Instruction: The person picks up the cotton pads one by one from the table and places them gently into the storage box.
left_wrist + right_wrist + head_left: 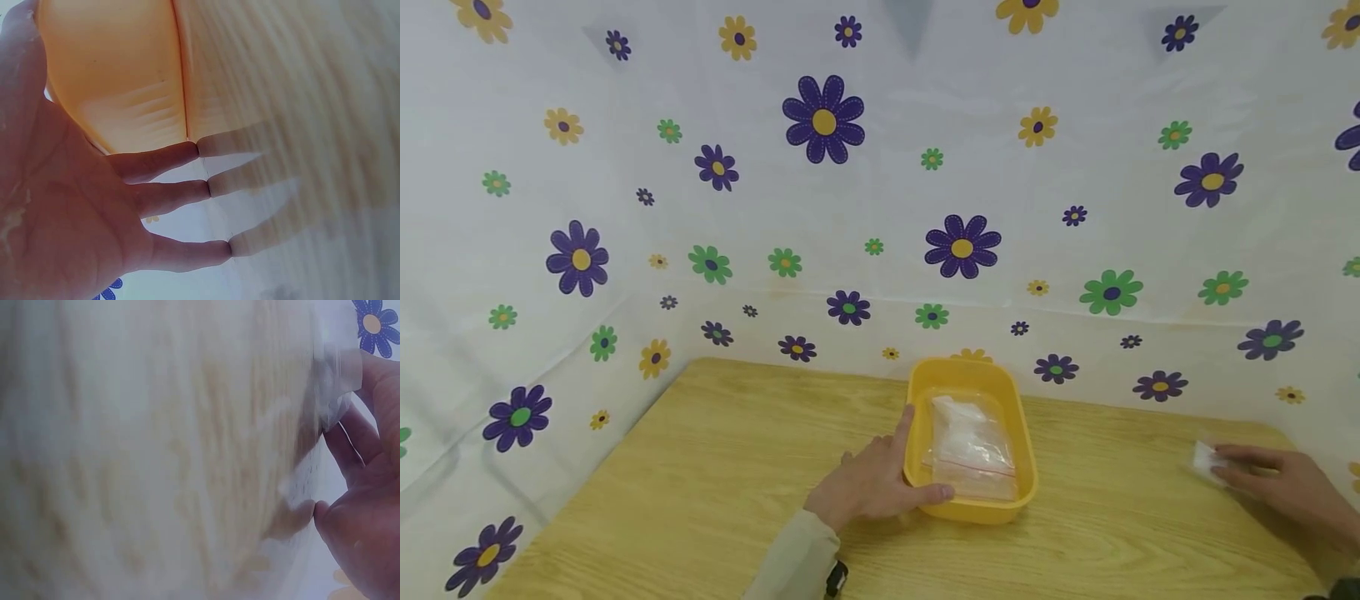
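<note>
A yellow plastic tray [1028, 454] sits on the table with clear zip bags [977, 446] inside, one with a red seal line. My left hand [876, 477] spreads around the tray's near left corner, index finger along the left side and thumb over the near rim. Three straight fingers of that left hand [81, 194] reach down to the tabletop in the left wrist view, beside the tray's wall [119, 75]. Far to the right, my right hand [1281, 483] pinches a small clear plastic bag [1204, 462] with something whitish in it, low over the table.
The wood-grain table [737, 450] backs onto a white flower-printed sheet [880, 192], which also closes off the left and right sides. The tray's far end stands close to the back edge. Bare tabletop [1105, 483] lies between the tray and my right hand.
</note>
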Demonstrator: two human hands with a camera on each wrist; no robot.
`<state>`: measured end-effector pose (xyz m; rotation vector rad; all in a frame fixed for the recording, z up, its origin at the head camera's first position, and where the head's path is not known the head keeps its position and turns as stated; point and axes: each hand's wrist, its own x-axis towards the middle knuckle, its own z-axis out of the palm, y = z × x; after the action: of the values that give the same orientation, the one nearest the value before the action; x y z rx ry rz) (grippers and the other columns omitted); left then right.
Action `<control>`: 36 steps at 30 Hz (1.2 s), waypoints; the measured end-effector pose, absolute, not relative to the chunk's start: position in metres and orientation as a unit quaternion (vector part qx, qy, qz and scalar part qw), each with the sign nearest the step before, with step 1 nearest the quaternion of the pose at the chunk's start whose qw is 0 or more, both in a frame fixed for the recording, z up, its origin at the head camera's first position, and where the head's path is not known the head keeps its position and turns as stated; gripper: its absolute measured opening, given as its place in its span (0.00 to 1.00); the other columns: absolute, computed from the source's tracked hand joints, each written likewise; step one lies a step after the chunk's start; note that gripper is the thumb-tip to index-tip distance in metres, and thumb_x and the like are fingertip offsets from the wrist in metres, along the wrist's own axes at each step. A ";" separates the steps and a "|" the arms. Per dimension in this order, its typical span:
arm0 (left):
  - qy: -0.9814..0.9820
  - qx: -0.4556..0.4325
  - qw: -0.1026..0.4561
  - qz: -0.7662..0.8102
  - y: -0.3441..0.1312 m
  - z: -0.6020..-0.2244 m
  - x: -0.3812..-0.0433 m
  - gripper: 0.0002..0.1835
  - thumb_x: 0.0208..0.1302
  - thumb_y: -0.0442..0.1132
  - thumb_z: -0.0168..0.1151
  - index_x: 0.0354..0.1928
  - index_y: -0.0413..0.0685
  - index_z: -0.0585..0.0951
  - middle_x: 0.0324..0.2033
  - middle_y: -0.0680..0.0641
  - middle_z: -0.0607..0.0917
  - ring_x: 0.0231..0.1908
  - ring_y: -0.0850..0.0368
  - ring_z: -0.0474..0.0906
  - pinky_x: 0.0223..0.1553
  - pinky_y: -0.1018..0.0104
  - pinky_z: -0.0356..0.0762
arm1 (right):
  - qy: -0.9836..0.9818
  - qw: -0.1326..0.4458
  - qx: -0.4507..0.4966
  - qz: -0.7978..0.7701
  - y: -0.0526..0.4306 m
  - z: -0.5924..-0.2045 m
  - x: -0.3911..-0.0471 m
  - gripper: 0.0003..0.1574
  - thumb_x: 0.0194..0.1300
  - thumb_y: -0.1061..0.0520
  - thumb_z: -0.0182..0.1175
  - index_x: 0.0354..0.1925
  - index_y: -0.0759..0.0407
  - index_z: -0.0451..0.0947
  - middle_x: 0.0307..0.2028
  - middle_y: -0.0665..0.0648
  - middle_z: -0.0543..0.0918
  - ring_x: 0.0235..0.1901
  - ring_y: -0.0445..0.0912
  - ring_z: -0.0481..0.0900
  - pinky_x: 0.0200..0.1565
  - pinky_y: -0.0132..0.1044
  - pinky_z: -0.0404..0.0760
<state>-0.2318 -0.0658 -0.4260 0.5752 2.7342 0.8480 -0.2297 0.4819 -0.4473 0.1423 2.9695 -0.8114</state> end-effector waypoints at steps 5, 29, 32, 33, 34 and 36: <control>0.933 0.194 0.111 0.283 -0.066 -0.425 -0.232 0.66 0.54 0.81 0.60 0.82 0.65 0.34 0.67 0.46 0.78 0.65 0.44 0.76 0.61 0.15 0.58 | 0.961 0.011 0.048 -0.272 0.483 -0.453 -0.232 0.34 0.76 0.43 0.58 0.55 0.75 0.77 0.64 0.83 0.70 0.58 0.79 0.65 0.54 0.70 0.69; 0.935 0.182 0.123 0.278 -0.064 -0.424 -0.232 0.66 0.53 0.82 0.59 0.82 0.68 0.33 0.69 0.46 0.77 0.66 0.43 0.75 0.63 0.16 0.57 | 0.972 -0.094 -0.023 -0.216 0.466 -0.441 -0.218 0.15 0.66 0.45 0.70 0.41 0.54 0.90 0.46 0.55 0.91 0.38 0.09 0.53 0.41 0.29 0.67; 0.936 0.179 0.126 0.275 -0.064 -0.423 -0.231 0.67 0.53 0.82 0.59 0.82 0.66 0.33 0.70 0.45 0.76 0.67 0.42 0.75 0.63 0.16 0.56 | 0.965 -0.122 -0.048 -0.228 0.460 -0.440 -0.217 0.09 0.64 0.48 0.72 0.38 0.50 0.90 0.42 0.33 0.87 0.40 0.07 0.55 0.40 0.25 0.68; 0.937 0.178 0.126 0.273 -0.064 -0.423 -0.231 0.67 0.53 0.82 0.59 0.82 0.65 0.33 0.70 0.45 0.75 0.67 0.42 0.74 0.64 0.16 0.56 | 0.961 -0.134 -0.060 -0.233 0.457 -0.440 -0.216 0.06 0.63 0.50 0.73 0.37 0.49 0.90 0.40 0.26 0.83 0.41 0.07 0.56 0.39 0.24 0.69; 0.937 0.178 0.126 0.272 -0.064 -0.423 -0.231 0.67 0.53 0.82 0.59 0.83 0.65 0.33 0.70 0.45 0.75 0.67 0.42 0.74 0.64 0.16 0.56 | 0.958 -0.142 -0.068 -0.238 0.455 -0.439 -0.215 0.04 0.62 0.51 0.73 0.36 0.48 0.90 0.40 0.23 0.81 0.41 0.07 0.57 0.39 0.24 0.69; 0.937 0.181 0.126 0.272 -0.064 -0.423 -0.231 0.67 0.53 0.82 0.59 0.83 0.64 0.33 0.70 0.44 0.75 0.68 0.42 0.74 0.63 0.16 0.57 | 0.954 -0.160 -0.084 -0.240 0.451 -0.438 -0.215 0.03 0.60 0.53 0.74 0.35 0.46 0.90 0.39 0.17 0.76 0.42 0.08 0.59 0.34 0.21 0.66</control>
<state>-0.2307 -0.0643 -0.4227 0.5272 2.7283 0.7930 -0.2151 0.4511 -0.4377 -0.2949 3.3453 -0.8435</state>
